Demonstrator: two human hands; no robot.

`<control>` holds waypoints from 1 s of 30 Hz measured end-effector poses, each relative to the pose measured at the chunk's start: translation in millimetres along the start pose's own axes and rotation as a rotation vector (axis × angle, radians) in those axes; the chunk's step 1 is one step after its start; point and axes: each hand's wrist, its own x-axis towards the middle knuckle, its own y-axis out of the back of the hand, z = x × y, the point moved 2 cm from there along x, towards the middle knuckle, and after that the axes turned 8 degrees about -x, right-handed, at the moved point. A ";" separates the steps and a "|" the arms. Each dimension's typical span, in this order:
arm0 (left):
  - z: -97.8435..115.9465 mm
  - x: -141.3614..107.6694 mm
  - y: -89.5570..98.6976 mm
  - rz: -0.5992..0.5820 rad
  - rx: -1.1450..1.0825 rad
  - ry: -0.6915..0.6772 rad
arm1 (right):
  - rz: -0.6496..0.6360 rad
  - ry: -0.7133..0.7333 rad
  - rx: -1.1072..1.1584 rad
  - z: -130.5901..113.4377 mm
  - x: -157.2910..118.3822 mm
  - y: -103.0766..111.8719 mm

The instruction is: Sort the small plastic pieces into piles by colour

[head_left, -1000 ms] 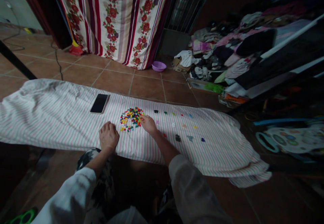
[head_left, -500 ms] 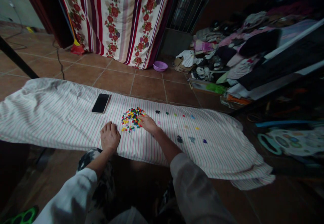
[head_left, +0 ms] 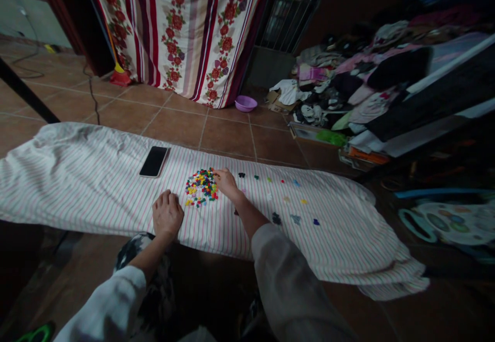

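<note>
A round pile of tiny multicoloured pieces [head_left: 200, 187], too small to name more closely, lies on the striped cloth [head_left: 96, 177]. My right hand [head_left: 225, 182] reaches in at the pile's right edge, thumb and fingertips pinched together; what is between them is too small to make out. Palm down on the cloth left of the pile rests my left hand [head_left: 167, 214], fingers lying forward and holding nothing. Right of my right hand, small groups sorted by colour stand in rows, among them black pieces [head_left: 242, 175], yellow pieces [head_left: 303, 201], dark grey pieces [head_left: 276, 218] and dark blue pieces [head_left: 316, 222].
A phone [head_left: 153, 162] lies on the cloth behind my left hand. Beyond the tiled floor hang a flowered curtain [head_left: 193, 32] and, at its foot, a purple basin [head_left: 246, 103]. Clothes [head_left: 348, 79] are heaped at the right.
My right hand has drawn slightly right and back from the middle of the pile to its edge, fingers pinched. My left hand stays put. The view has shifted slightly.
</note>
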 end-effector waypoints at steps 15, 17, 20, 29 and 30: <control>2.2 1.4 2.7 -0.008 -0.018 0.014 | 0.001 -0.070 -0.018 -16.9 3.8 1.3; 2.0 1.3 2.5 -0.010 -0.017 0.013 | 0.042 -0.067 0.017 -17.9 0.0 0.6; 1.7 0.9 2.7 -0.011 -0.012 0.012 | 0.089 -0.076 0.062 -18.9 -7.0 -2.9; 2.7 0.1 5.3 -0.017 -0.049 0.026 | 0.120 -0.115 0.198 -7.6 -39.4 -3.6; 3.2 0.0 6.1 -0.017 -0.049 0.026 | 0.122 -0.129 0.198 -4.6 -44.2 -1.0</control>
